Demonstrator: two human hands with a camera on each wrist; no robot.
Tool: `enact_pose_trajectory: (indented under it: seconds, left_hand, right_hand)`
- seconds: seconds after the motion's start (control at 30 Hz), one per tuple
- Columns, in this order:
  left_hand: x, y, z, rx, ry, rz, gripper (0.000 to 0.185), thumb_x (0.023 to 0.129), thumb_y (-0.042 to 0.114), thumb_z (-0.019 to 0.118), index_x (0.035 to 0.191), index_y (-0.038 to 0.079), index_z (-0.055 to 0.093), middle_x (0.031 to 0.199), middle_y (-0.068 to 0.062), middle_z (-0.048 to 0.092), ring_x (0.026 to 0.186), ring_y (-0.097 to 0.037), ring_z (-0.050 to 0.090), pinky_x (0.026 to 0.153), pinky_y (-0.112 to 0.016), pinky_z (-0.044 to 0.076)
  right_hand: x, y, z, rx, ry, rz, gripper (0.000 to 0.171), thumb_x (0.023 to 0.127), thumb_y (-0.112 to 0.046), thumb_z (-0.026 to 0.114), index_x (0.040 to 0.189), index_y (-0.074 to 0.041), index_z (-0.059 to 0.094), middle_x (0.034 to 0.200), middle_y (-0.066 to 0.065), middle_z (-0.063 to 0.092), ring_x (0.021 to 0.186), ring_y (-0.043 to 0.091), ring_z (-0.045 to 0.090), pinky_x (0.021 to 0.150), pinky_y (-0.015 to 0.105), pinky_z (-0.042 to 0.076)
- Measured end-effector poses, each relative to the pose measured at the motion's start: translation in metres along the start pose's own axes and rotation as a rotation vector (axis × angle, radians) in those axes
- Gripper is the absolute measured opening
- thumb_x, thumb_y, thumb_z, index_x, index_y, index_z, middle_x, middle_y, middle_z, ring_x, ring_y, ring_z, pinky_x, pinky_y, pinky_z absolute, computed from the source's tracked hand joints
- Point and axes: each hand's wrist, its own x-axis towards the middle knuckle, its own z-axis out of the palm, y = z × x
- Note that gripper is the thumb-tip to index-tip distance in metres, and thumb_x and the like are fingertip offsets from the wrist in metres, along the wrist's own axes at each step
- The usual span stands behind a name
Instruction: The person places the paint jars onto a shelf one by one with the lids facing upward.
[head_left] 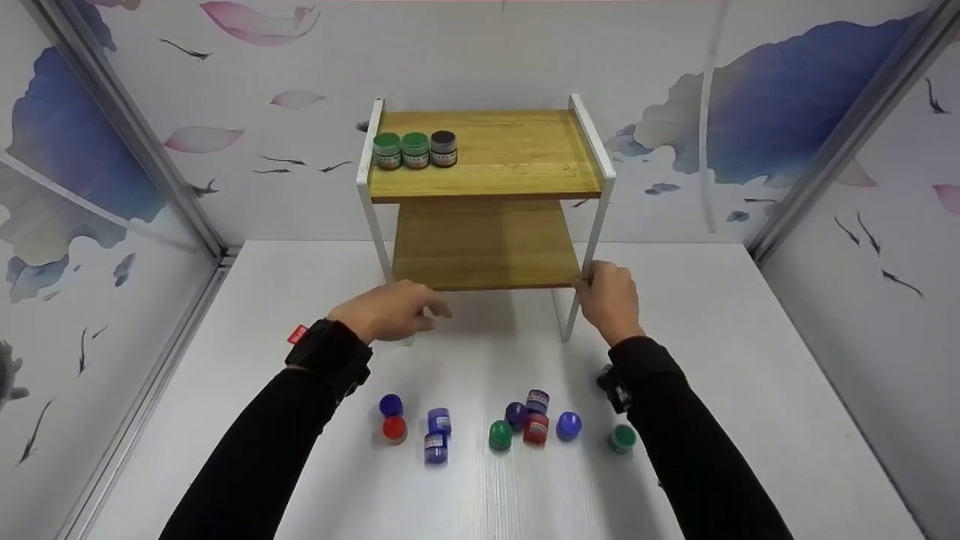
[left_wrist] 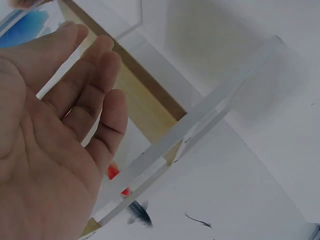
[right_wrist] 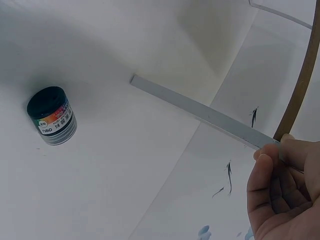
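A two-tier wooden shelf [head_left: 486, 247] with a white frame stands at the back of the table. My right hand [head_left: 611, 300] grips the shelf's right front leg [right_wrist: 200, 111], beside the lower board's corner. In the right wrist view, the thumb and curled fingers meet at that leg. My left hand [head_left: 394, 311] hovers in front of the lower board's left end, fingers loosely bent and holding nothing; the left wrist view shows its palm beside the frame. On the top board's left side stand two green-lidded paint jars [head_left: 388, 151] and one dark-lidded jar [head_left: 443, 148] in a row.
Several small paint jars lie or stand on the white table: a blue one [head_left: 391, 405], a red one [head_left: 394, 430], stacked-looking purple ones [head_left: 436, 448], a mixed cluster [head_left: 535, 429] and a green one [head_left: 622, 439] near my right forearm. Patterned panels [head_left: 487, 45] enclose the table.
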Motion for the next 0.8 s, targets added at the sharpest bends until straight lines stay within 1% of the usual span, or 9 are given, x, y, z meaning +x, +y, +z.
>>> enact_pose_trajectory:
  seconds: [0.1,0.23,0.33,0.47,0.57,0.63,0.7,0.8]
  left_hand:
    - [-0.002,-0.007,0.011,0.01,-0.024,-0.021,0.029,0.097,0.014,0.059,0.125,0.02,0.067,0.127,-0.004,0.066,0.113,-0.025,0.064,0.097,-0.042,0.051]
    - [-0.005,-0.018,0.026,0.03,-0.052,-0.039,0.026,0.095,0.011,0.06,0.118,0.019,0.071,0.126,-0.004,0.066,0.113,-0.026,0.062,0.098,-0.043,0.05]
    - [-0.006,-0.026,0.038,0.057,-0.081,-0.056,0.023,0.092,0.009,0.064,0.11,0.02,0.074,0.124,-0.003,0.067,0.116,-0.026,0.06,0.099,-0.045,0.048]
    - [-0.008,-0.033,0.054,0.076,-0.127,-0.096,0.02,0.087,0.007,0.07,0.101,0.02,0.077,0.117,-0.002,0.069,0.115,-0.026,0.06,0.096,-0.045,0.049]
    - [-0.009,-0.037,0.063,0.087,-0.165,-0.147,0.021,0.085,0.006,0.072,0.101,0.019,0.076,0.113,-0.003,0.07,0.109,-0.025,0.06,0.094,-0.045,0.05]
    - [-0.01,-0.04,0.069,0.102,-0.19,-0.171,0.023,0.084,0.003,0.073,0.103,0.017,0.075,0.112,-0.006,0.069,0.105,-0.025,0.06,0.093,-0.046,0.05]
    - [-0.011,-0.041,0.074,0.119,-0.214,-0.194,0.027,0.083,0.0,0.073,0.105,0.015,0.074,0.113,-0.008,0.068,0.103,-0.025,0.059,0.092,-0.046,0.05]
    - [-0.015,-0.044,0.082,0.112,-0.233,-0.218,0.032,0.081,-0.005,0.072,0.106,0.013,0.072,0.115,-0.011,0.066,0.102,-0.027,0.059,0.091,-0.048,0.05]
  right_hand:
    - [0.001,-0.001,-0.001,-0.002,-0.001,0.002,0.017,0.092,-0.012,0.065,0.091,0.004,0.069,0.082,0.02,0.071,0.072,0.031,0.068,0.064,0.042,0.052]
    - [0.002,-0.002,-0.001,-0.005,-0.008,0.01,0.016,0.092,-0.012,0.065,0.09,0.003,0.069,0.082,0.019,0.071,0.073,0.03,0.068,0.065,0.041,0.053]
    - [0.001,-0.001,0.0,-0.008,-0.014,0.015,0.017,0.092,-0.013,0.064,0.09,0.004,0.069,0.082,0.019,0.071,0.073,0.029,0.068,0.065,0.04,0.053]
    - [0.001,-0.001,0.0,-0.025,-0.002,0.005,0.017,0.092,-0.013,0.065,0.089,0.003,0.069,0.081,0.019,0.071,0.073,0.03,0.068,0.064,0.041,0.053]
    - [0.0,-0.001,0.0,-0.038,0.013,-0.018,0.017,0.091,-0.013,0.065,0.087,0.003,0.069,0.081,0.019,0.071,0.072,0.031,0.068,0.064,0.043,0.052]
    - [0.0,-0.001,0.0,-0.043,0.017,-0.026,0.017,0.091,-0.012,0.065,0.086,0.003,0.069,0.08,0.019,0.071,0.072,0.031,0.068,0.064,0.043,0.053]
    - [0.0,-0.002,-0.001,-0.038,0.015,-0.023,0.016,0.091,-0.012,0.065,0.087,0.003,0.069,0.081,0.019,0.071,0.072,0.031,0.069,0.064,0.043,0.053]
    - [-0.001,-0.002,-0.001,-0.027,0.009,-0.014,0.017,0.091,-0.013,0.066,0.088,0.003,0.069,0.081,0.019,0.071,0.073,0.032,0.069,0.064,0.043,0.053]
